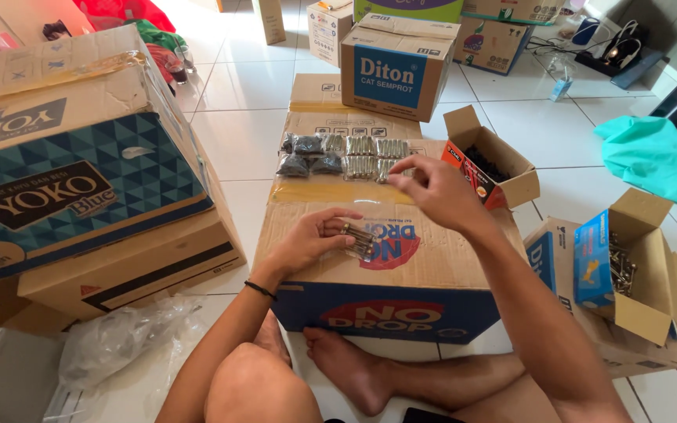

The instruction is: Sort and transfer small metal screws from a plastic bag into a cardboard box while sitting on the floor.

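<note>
Two hands: left (311, 235), right (436, 192), both frame centre. Dark screw packets (307, 154) on centre box: four. Silver screw packets (374, 157) beside them: about four, exact count unclear. One more packet (360, 239) under left hand. Small open boxes: two, red one (489, 160) centre right, blue one (628, 262) lower right. One clear plastic bag (123, 337) lower left. One green cloth (660, 157) right edge.

Bare top of the brown cardboard carton (315, 227) between the rows of small clear bags of screws (344, 155) and its near edge: passable. Left, a stack of large cardboard boxes (80, 172) walls it in; right, an open red-and-black screw box (489, 166) stands at the corner.
</note>
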